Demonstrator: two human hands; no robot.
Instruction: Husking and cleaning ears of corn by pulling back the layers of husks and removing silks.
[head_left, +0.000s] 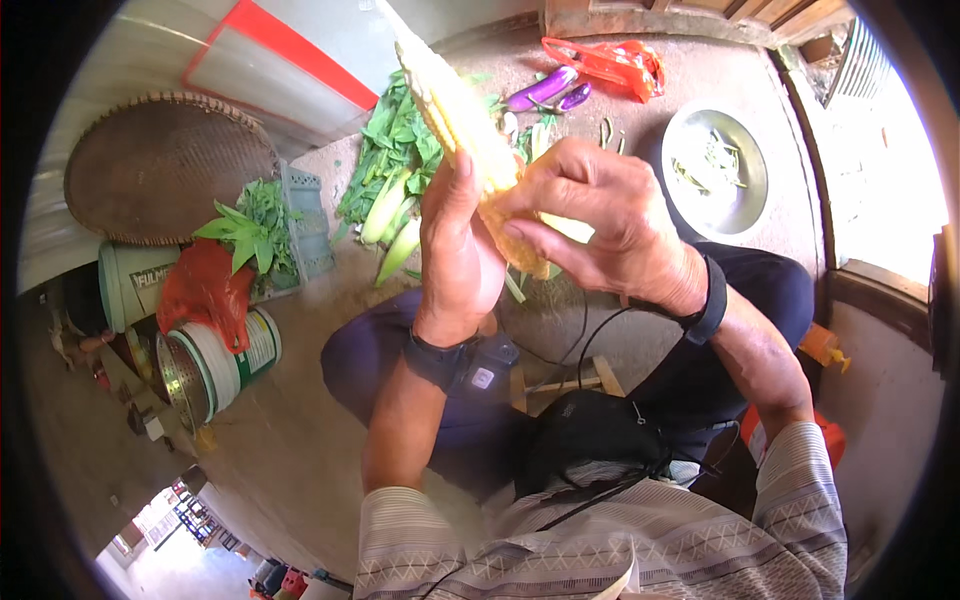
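Note:
My left hand (461, 247) is closed around a peeled ear of corn (457, 120), its thumb along the kernels. The cob is tilted, with its narrow pale tip pointing up and away. My right hand (600, 217) touches the cob's lower part with thumb and bent fingers; whether something small is pinched between them cannot be told. Beyond the hands, green leafy vegetables (390, 139) lie on the floor beside ears of corn in pale green husks (388, 206). Purple eggplants (541, 88) lie farther away. To the right stands a metal basin (757, 191) holding cut green pieces (720, 161).
A red plastic bag (626, 64) lies near the wooden door frame. At left are a round woven tray (165, 172), a grey plastic crate (307, 217) with greens and a white bucket (259, 349). A cable runs between my knees, near a small wooden stool (574, 384).

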